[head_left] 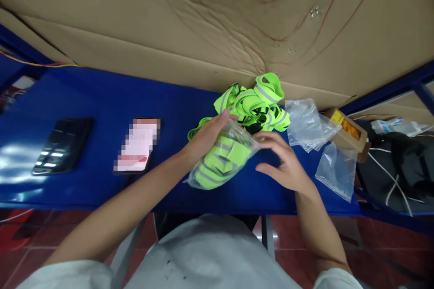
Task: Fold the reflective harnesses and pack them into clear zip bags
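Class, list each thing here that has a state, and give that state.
Filled bag: bulging with green straps
Loose straps: heaped
Clear bags: flat
Box: open or shut, unclear
Phone: screen lit
Dark object: lying flat
Left hand: on filled bag
Right hand: thumb and fingers apart

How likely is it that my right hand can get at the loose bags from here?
Probably yes: your right hand looks open at the edge of the filled bag, and the loose bags lie to its right, with nothing visible in between or on top.
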The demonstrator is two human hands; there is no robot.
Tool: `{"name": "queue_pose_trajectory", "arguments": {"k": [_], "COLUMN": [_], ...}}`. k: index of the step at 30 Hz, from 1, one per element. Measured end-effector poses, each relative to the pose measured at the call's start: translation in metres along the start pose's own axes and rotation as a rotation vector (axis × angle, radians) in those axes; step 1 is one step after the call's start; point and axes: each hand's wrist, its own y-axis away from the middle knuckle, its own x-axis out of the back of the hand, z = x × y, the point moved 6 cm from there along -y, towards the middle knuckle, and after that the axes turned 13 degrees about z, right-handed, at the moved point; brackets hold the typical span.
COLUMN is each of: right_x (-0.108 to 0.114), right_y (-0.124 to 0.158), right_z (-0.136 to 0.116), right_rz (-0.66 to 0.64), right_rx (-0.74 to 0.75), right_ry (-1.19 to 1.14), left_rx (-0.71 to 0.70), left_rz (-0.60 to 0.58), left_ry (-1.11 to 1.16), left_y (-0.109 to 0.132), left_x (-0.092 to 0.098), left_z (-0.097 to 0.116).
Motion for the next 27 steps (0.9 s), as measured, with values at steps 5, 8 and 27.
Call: {"name": "queue_pose_trajectory", "arguments": {"k": [5,8,27], "right_x": [-0.027,-0.042,-0.057], "right_y": [-0.032,-0.045,-0.015], "right_z": [0.012,0.028,0.06], "right_rz": [-0.149,-0.107,-0.062], "right_rx": [-0.014,-0.111,-0.401], "right_ry": [-0.124,-0.291,-0.428], "left_rx": [-0.073,-0.141,0.021], "left_rz": [-0.183,-0.271,-0.309], "left_ry": [0.042,0.025,0.058], "left_y": [-0.001,-0.003,-0.002], "left_x": [0.014,0.02,0.041], "left_z": [0.005,0.013,-0.004]}}
